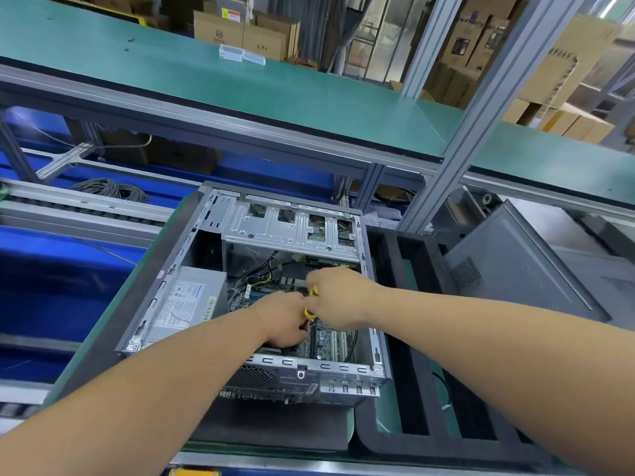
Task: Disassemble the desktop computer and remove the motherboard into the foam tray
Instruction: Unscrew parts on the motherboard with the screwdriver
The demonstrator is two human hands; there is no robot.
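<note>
Both hands' fingers [311,280] curled around yellow tool [312,302] over motherboard [326,341].

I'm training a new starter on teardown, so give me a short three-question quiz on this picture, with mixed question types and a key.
1. True or false: the motherboard is already out of the computer case.
2. The silver power supply sits on which side of the case: A left, B right?
3. Fill in: the black foam tray lies to the ___ of the case.

Key: 1 false, it is still inside, with the left hand and right hand working over it around a yellow part. 2 A. 3 right.
</note>
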